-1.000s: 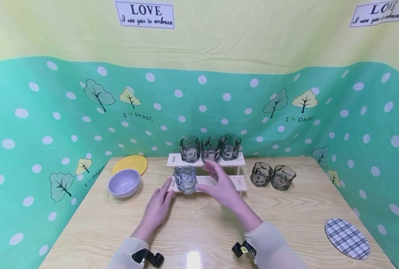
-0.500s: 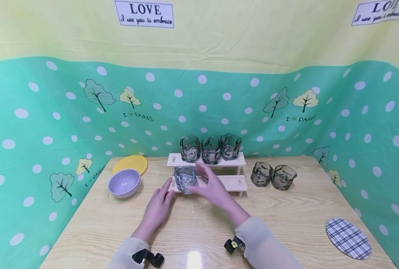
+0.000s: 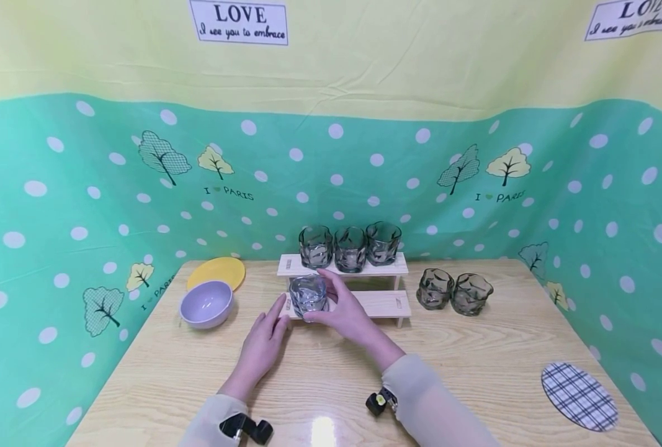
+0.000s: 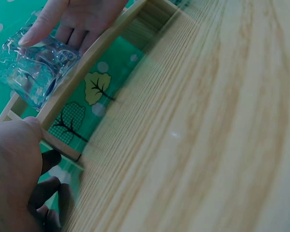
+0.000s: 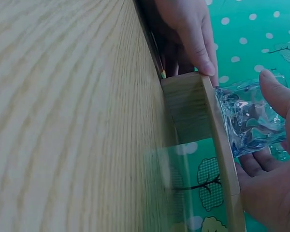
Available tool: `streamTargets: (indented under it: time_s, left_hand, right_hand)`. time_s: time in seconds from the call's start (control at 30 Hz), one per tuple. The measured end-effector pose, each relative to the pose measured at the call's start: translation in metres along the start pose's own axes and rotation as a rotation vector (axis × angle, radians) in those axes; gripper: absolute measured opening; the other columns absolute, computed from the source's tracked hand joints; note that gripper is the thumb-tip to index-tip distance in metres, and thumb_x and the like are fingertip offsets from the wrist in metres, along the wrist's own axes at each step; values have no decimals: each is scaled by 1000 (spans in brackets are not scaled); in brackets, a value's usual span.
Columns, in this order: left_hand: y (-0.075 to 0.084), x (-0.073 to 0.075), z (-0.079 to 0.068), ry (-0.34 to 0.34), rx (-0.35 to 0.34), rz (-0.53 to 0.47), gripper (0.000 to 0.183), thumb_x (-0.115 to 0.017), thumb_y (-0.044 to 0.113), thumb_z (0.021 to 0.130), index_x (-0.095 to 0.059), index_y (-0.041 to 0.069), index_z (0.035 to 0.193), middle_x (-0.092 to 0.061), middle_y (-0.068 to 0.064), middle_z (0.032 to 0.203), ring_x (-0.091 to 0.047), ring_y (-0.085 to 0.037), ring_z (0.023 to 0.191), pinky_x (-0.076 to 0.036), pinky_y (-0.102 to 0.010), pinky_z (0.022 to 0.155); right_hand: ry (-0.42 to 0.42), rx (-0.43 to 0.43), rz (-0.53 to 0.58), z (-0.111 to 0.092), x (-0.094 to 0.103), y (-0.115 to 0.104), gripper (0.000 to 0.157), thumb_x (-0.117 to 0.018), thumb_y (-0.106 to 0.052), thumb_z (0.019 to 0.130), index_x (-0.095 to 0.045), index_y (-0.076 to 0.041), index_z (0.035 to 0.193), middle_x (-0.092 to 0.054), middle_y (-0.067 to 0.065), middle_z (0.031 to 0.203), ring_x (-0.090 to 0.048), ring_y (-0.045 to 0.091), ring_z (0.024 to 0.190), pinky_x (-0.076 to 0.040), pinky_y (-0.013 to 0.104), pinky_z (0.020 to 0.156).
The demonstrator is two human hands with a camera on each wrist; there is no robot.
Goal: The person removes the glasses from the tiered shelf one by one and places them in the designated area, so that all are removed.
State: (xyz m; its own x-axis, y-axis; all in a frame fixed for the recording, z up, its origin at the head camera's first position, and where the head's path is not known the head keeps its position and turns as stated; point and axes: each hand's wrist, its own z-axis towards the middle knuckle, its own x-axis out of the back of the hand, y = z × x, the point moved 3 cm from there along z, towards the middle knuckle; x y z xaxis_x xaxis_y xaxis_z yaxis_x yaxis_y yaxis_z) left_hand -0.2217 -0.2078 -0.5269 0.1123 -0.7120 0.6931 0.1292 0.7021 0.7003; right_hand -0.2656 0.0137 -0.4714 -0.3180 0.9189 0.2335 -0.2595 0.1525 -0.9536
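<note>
A clear faceted glass tumbler (image 3: 307,295) stands upright at the left end of the lower tier of a two-tier wooden rack (image 3: 372,304). My right hand (image 3: 346,313) spreads around its right side, thumb in front and fingers behind. In the left wrist view its palm (image 4: 94,19) faces the glass with a gap; whether the fingertips touch is unclear. At the rack's left end, my left hand (image 3: 263,340) rests with extended fingers touching the edge. The right wrist view shows a digit of that left hand (image 5: 195,36) on the rack's corner. Three smoky tumblers (image 3: 350,249) line the upper tier.
Two more smoky tumblers (image 3: 434,289) stand on the table right of the rack. At the left are a purple bowl (image 3: 206,304) and a yellow plate (image 3: 221,268). A plaid oval mat (image 3: 579,396) lies at the front right. A patterned cloth (image 3: 331,167) hangs behind.
My right hand has moved left, from beside the clear tumbler to around it, its thumb now passing in front. The left hand stays at the rack's end, and the tumbler has not visibly moved.
</note>
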Motion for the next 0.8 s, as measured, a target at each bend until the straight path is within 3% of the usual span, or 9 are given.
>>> streamTargets:
  time_s: [0.4,0.8]
  left_hand:
    - [1,0,1,-4,13,-9,57,-48,39,120,-37,26,175,-53,-15,166,-32,-60,156,-28,-75,126]
    - [-2,-1,2,-19,15,-9,58,-48,38,120,-37,25,175,-57,-14,162,-32,-56,158,-25,-70,130]
  right_hand:
    - [28,0,-18,-2,-3,-2,104,-99,-15,84,-40,-23,170,-56,13,159,-53,31,150,-38,39,129]
    - [64,-32,-73,-2,-9,-1,106,-101,-24,83,-41,-28,170,-52,16,165,-51,38,151,-41,47,127]
